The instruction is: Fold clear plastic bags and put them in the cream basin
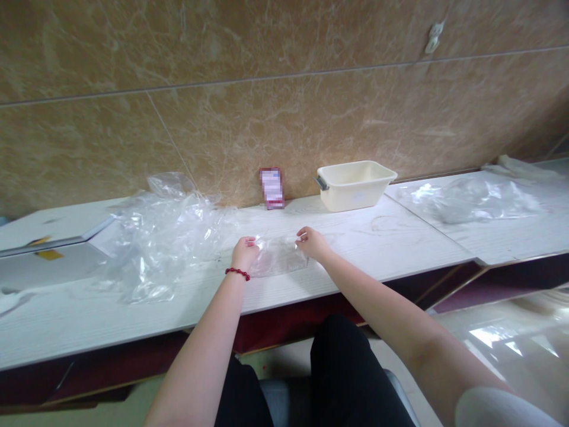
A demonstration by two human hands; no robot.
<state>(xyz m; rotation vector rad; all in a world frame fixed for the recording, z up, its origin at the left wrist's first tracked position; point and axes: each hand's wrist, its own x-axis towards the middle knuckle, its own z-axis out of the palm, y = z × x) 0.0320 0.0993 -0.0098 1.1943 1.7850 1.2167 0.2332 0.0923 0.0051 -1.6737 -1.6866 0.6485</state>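
A clear plastic bag [281, 255] lies on the white tabletop in front of me, between my two hands. My left hand [245, 251], with a red bead bracelet at its wrist, is closed on the bag's left end. At the bag's upper right, my right hand [312, 243] has its thumb and fingers pinched together on the film. Left of my left hand sits a large crumpled heap of clear plastic bags [155, 237]. The bag is so transparent that its edges are hard to make out.
A cream plastic bin [355, 193] with a grey handle stands by the wall. Near it a phone [272, 188] leans upright. At far left is a white box [48, 261]; more clear plastic [480, 200] lies to the right. The table's front edge [284, 301] runs above my knees.
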